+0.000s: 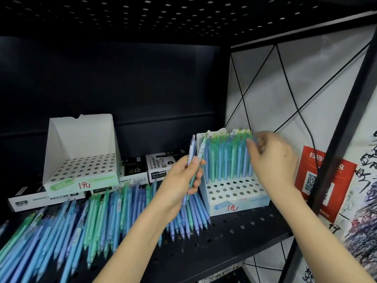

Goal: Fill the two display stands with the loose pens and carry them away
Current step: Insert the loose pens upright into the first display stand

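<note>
Fingers (251, 144) of right hand (274, 160) blurred among pens (224, 160)

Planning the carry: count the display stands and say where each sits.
2. The empty stand sits back left among marker boxes; the part-filled stand stands right, by the right hand.

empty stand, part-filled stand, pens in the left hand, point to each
empty stand (85, 168): head view, on its holed top.
part-filled stand (232, 189): head view, on the bare front rows of holes.
held pens (201, 155): head view, on the barcode label above the left hand (181, 180).
</note>
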`<action>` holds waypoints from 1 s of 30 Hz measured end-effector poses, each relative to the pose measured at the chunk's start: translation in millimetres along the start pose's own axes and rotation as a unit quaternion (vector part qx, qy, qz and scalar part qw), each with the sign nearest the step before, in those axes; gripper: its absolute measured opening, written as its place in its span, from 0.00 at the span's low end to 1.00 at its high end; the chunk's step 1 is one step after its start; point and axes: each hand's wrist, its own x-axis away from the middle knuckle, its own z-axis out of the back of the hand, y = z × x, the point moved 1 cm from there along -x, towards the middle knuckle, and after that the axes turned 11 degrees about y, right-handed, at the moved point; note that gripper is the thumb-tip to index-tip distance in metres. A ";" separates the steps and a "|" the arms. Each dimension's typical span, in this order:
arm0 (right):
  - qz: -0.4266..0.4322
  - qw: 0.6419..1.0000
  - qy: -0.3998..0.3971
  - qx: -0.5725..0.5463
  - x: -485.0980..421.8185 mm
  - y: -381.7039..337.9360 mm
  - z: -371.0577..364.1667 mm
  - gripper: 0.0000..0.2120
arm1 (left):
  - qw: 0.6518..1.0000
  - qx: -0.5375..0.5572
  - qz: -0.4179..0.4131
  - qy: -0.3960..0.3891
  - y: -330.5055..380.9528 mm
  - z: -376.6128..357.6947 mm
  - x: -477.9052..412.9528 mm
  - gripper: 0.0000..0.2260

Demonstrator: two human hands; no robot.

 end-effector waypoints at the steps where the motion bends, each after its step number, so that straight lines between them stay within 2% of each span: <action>1: -0.004 0.997 -0.014 -0.077 6.7 -12.2 6.1 0.14 | 1.000 -0.012 -0.012 -0.003 0.3 -0.9 0.6 0.11; 3: -0.034 0.970 -0.100 -0.218 18.3 -36.8 13.4 0.13 | 0.999 -0.038 -0.035 -0.008 0.9 -3.3 2.4 0.11; 5: -0.061 0.944 -0.166 -0.277 26.5 -51.3 13.3 0.09 | 0.996 -0.062 -0.056 -0.015 0.8 -5.2 4.5 0.11; 10: -0.130 0.883 -0.230 -0.389 28.9 -53.8 13.2 0.07 | 0.993 -0.073 -0.080 -0.046 5.4 -2.7 9.9 0.10; 15: -0.134 0.837 -0.276 -0.454 26.4 -48.7 13.9 0.06 | 0.993 -0.037 -0.040 -0.101 8.8 -3.6 13.8 0.14; 18: -0.148 0.838 -0.221 -0.477 22.4 -47.2 18.6 0.08 | 0.995 -0.049 -0.041 -0.082 8.5 -2.9 13.6 0.14; 21: -0.202 0.840 -0.118 -0.490 11.1 -37.8 24.8 0.04 | 0.995 -0.074 -0.057 0.033 3.8 5.3 6.9 0.11; 23: -0.194 0.875 -0.053 -0.441 6.2 -30.1 22.0 0.05 | 0.991 -0.063 -0.047 0.106 1.3 12.2 3.0 0.10; 26: -0.149 0.925 -0.042 -0.348 11.6 -28.0 7.1 0.05 | 0.987 -0.065 -0.029 0.144 -0.7 17.0 2.4 0.11; 30: -0.104 0.949 -0.049 -0.295 21.1 -31.3 -10.2 0.08 | 0.984 -0.084 -0.024 0.153 -4.1 12.7 2.5 0.10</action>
